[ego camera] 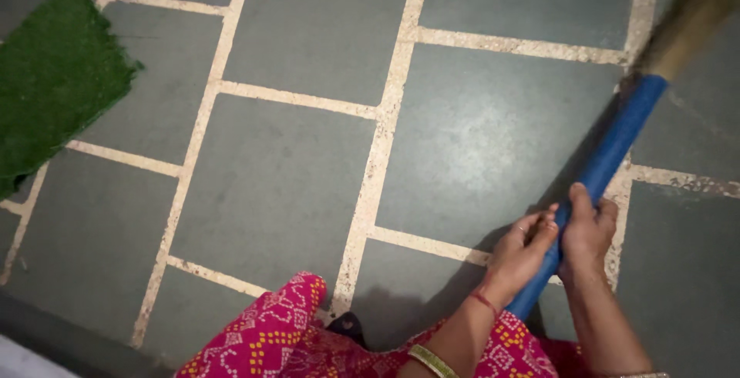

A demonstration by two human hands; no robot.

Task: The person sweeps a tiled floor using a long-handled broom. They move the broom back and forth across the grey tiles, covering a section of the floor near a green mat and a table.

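A broom with a thick blue handle [617, 143] slants from the lower middle up to the top right, where its straw-coloured bristles [690, 23] are blurred. My left hand [520, 251] is wrapped around the lower part of the handle. My right hand [587, 235] grips the same handle just beside and slightly above it. A red thread and a bangle circle my left wrist.
The floor [277, 185] is grey stone slabs with pale joints. A green artificial-grass mat [50, 81] lies at the far left. My pink patterned garment [270, 339] and a dark shoe toe [347, 324] show at the bottom edge.
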